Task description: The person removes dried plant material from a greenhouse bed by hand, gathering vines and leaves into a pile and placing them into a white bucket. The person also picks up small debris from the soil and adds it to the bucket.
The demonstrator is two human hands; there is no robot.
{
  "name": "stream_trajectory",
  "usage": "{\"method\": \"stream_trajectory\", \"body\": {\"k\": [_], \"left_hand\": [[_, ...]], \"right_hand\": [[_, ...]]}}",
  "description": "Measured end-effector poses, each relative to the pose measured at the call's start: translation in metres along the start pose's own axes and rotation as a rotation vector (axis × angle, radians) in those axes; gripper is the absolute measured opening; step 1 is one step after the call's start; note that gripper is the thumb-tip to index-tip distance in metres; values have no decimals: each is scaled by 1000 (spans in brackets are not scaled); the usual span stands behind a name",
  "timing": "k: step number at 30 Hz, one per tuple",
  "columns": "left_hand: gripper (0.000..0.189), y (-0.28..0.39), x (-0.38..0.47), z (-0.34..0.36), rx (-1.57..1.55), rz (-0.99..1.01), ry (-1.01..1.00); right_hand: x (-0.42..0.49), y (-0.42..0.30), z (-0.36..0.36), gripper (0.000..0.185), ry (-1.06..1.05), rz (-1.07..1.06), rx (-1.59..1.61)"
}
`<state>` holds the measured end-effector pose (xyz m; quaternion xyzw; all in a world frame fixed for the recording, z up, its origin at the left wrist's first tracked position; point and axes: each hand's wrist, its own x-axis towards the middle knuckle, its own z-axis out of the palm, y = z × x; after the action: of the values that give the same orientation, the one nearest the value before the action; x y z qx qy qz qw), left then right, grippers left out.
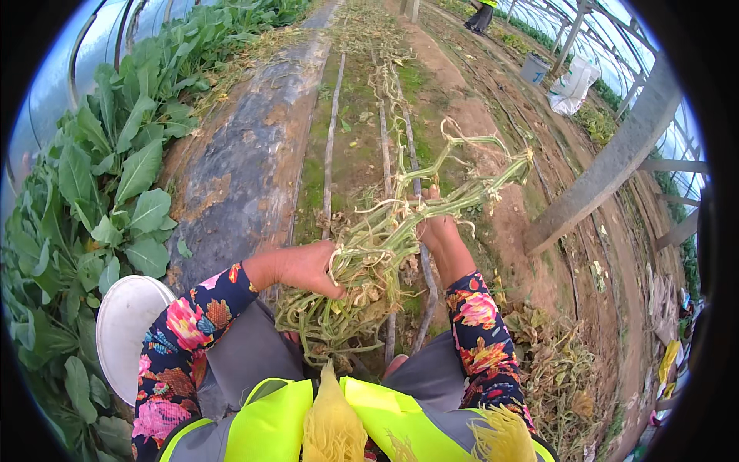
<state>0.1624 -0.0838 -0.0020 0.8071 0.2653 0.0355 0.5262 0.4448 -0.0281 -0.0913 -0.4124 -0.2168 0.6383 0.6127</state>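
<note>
A tangled bundle of pale green, partly dried vines (369,254) hangs in front of me, above the planting bed. My left hand (309,268) grips the bundle from its left side, with the thumb over the stems. On the other side, my right hand (437,222) is closed around the thicker stems, and some fingers are hidden behind them. Bent stem ends reach up and to the right past that hand. The lower, leafy part of the bundle droops between my knees.
Drip hoses (332,138) run along the mossy bed. Black plastic mulch (248,144) and leafy green plants (138,179) lie left, near a white bucket (124,335). A slanted concrete post (606,167) stands right, above heaped dry vines (554,369). A person (482,14), a bucket (534,68) and a white sack (573,85) are farther off.
</note>
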Motion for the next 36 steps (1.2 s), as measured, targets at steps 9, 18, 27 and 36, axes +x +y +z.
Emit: {"method": "stream_trajectory", "body": {"k": [9, 18, 27, 36], "left_hand": [[46, 24, 1, 49, 41, 279, -444], [54, -12, -22, -15, 97, 150, 129], [71, -16, -32, -45, -17, 168, 328], [61, -26, -8, -29, 151, 193, 104]], "right_hand": [[14, -19, -19, 16, -264, 4, 319], [-29, -56, -14, 21, -145, -146, -23], [-63, -51, 33, 38, -308, -109, -870], [-85, -19, 35, 24, -666, 26, -657]]}}
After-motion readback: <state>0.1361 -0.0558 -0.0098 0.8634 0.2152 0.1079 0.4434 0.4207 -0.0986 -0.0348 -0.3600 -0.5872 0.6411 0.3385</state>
